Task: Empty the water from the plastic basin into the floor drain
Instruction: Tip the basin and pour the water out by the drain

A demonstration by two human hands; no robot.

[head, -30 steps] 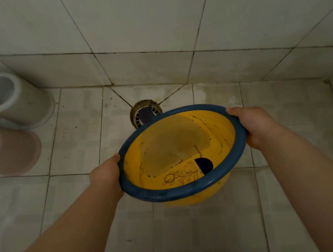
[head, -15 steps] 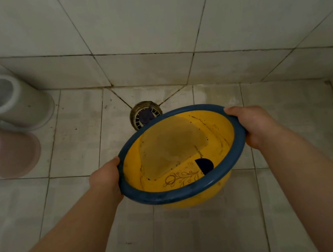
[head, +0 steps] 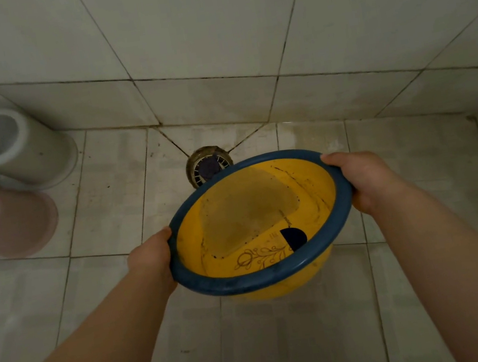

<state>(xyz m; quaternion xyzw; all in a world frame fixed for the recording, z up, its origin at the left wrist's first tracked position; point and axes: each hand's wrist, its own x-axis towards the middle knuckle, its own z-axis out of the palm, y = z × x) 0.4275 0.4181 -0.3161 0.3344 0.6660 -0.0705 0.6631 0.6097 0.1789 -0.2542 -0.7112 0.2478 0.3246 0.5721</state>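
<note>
Head view: a yellow plastic basin [head: 310,188] with a dark blue rim is held above a tiled floor [head: 287,344] by two bare hands. The left hand [head: 149,256] is closed on the rim at the basin's near left edge, with the thumb laid against the rim's outer side; its fingers are hidden beneath the basin. The right hand [head: 365,180] is closed on the rim at the far right edge, with the fingers curled over the top of the rim. The basin thus lies between the two hands, in contact with both, and both forearms are seen reaching toward it from the lower corners.

The basin is tilted, its near left rim lower than its far right rim. Murky water [head: 248,213] is seen pooled against the far-left inner wall, short of the rim. A scrolled floral line pattern and a dark half-round mark are printed on the bare yellow bottom nearer the viewer, and dark specks are scattered over the inner wall.

The floor drain [head: 207,164], a round grate with a dark centre, is set in the floor where grout lines meet near the wall, and is partly covered by the basin's far rim. At the left edge, two upright cylinders are seen on the floor: a white one [head: 9,147] nearer the wall and a pink one [head: 11,221] just in front of it. Tiled walls [head: 208,24] are seen behind and to the right.
</note>
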